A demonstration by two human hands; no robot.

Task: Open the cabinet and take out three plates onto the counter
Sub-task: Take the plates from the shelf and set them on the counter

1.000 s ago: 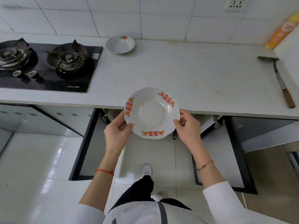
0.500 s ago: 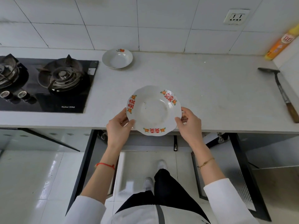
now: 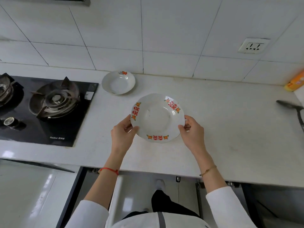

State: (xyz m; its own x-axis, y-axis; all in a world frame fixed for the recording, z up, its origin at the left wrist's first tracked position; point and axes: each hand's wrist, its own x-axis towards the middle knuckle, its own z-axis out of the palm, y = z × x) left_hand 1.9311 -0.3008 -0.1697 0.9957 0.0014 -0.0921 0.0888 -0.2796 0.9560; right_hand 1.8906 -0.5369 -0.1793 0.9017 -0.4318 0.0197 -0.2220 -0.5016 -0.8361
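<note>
A white plate with red and orange rim motifs [image 3: 157, 118] is held over the white counter [image 3: 230, 132], tilted a little toward me. My left hand [image 3: 122, 134] grips its left rim and my right hand [image 3: 192, 132] grips its right rim. A smaller white plate [image 3: 118, 82] rests on the counter by the tiled wall, just behind and left of the held one. Below the counter edge both cabinet doors [image 3: 72, 195] stand open; the cabinet's inside is hidden from here.
A black gas stove [image 3: 49, 106] takes up the counter's left part. At the right lie a dark-headed tool with a long handle [image 3: 296, 111] and an orange-yellow bottle [image 3: 295, 81] by the wall. A wall socket [image 3: 253, 46] sits above.
Both hands have carried the plate up from in front of the open cabinet and forward over the counter. My view has risen with it.
</note>
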